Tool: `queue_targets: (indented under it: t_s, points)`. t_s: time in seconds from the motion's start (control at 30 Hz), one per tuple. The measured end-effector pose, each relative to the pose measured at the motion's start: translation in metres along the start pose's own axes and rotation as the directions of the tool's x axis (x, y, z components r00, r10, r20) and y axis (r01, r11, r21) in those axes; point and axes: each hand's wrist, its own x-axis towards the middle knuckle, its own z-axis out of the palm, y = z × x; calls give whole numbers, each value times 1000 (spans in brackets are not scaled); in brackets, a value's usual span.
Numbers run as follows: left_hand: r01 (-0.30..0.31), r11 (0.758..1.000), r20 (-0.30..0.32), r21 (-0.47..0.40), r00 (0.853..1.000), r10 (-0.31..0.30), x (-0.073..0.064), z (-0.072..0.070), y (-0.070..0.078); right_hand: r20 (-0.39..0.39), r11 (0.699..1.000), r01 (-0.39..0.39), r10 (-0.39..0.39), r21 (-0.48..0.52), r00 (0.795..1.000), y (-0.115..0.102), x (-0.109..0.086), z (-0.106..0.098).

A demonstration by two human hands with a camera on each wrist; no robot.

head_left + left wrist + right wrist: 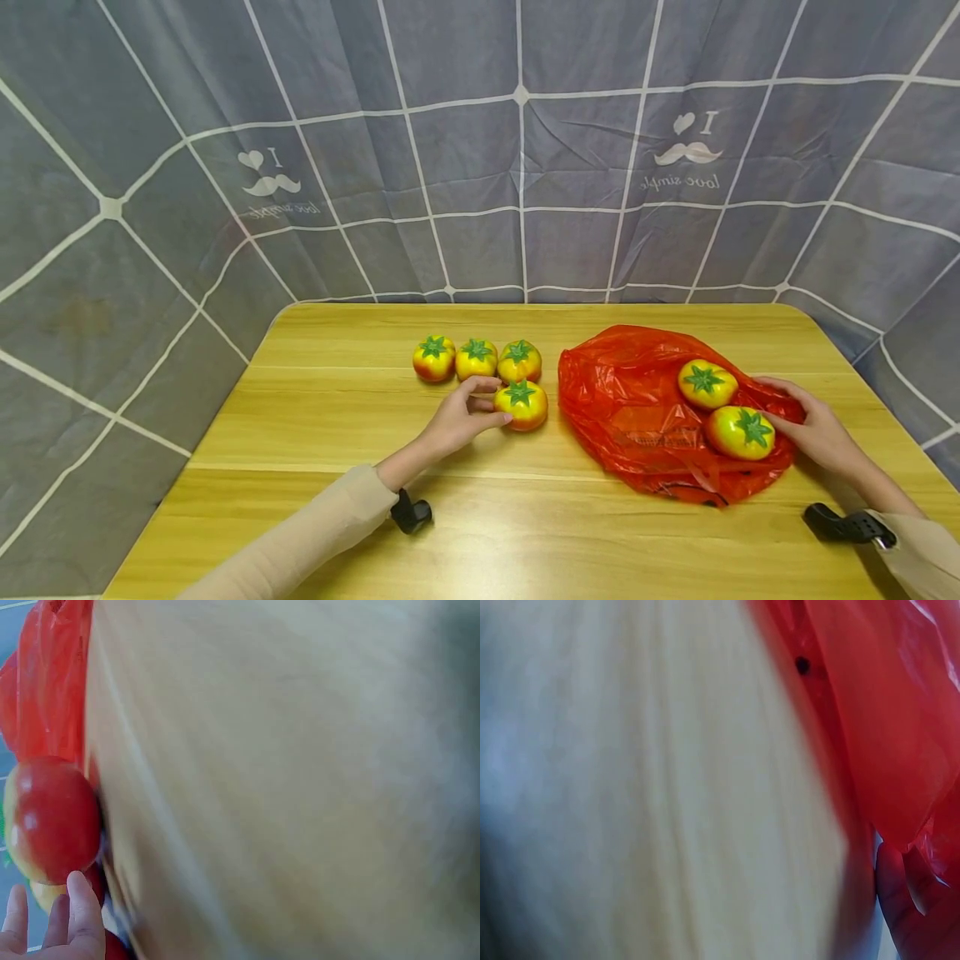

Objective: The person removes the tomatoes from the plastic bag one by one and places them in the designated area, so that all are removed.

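My left hand reaches around the near side of a yellow-red toy tomato with a green star-shaped leaf, thumb and fingertips right at its left side. In the left wrist view, its fingers are extended and spread just at the red underside of that tomato. My right hand holds the right edge of a red plastic bag; the right wrist view shows its fingers through the red film. Two tomatoes, an upper one and a lower one, sit uncovered at the bag's right side.
Behind the left hand, a row of three similar tomatoes, left, middle and right, stands on the wooden table. A grey curtain with white lines hangs close behind and beside the table.
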Motion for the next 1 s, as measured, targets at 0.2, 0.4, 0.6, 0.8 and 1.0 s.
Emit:
queue_targets:
  t_s: [0.2,0.4,0.6,0.8,1.0]
  points:
    - [-38,999,-27,17,999,38,2,-6,12,-8,1000,15,-15,0,1000,0,2,-1]
    - [-43,999,-71,25,996,45,2,-9,21,-5,1000,9,-9,-7,1000,2,3,-2]
    - [-36,999,-91,19,995,37,0,-7,26,3,1000,9,-9,15,1000,2,3,-2]
    - [-70,997,-121,37,990,74,0,-2,29,2,1000,17,-17,13,1000,1,3,-2]
    - [-94,995,-137,14,986,95,-1,4,35,-2,1000,21,-21,5,1000,2,2,-2]
